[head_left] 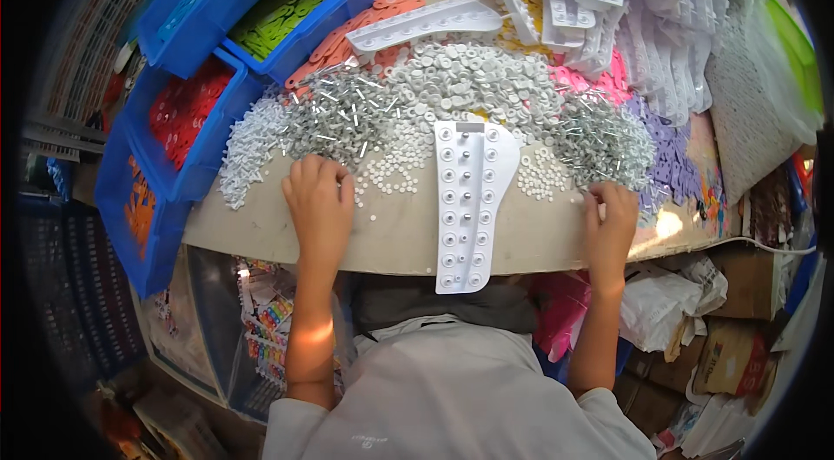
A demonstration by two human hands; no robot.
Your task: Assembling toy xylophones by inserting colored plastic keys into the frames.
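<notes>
A white plastic holder plate (pixel 450 208) lies in front of me, its near end over the table edge. Round sockets line both its sides, and small metal pins stand along its middle. My left hand (pixel 320 199) is closed, fingers curled together at the near edge of a heap of silver metal pins (pixel 339 117); what they hold is hidden. On the other side, my right hand (pixel 612 221) is pinched shut below a second heap of metal pins (pixel 604 138). Something small and whitish shows at its fingertips, too small to name. Small white beads (pixel 400 160) lie between the left hand and the plate.
Grey-white round caps (pixel 473 78) form a heap beyond the plate. Blue bins (pixel 187 191) with red, orange, green and blue pieces stand at the left. White plates (pixel 669 34) are stacked at the far right, above purple pieces (pixel 669 156). Another white plate (pixel 426 24) lies behind the caps.
</notes>
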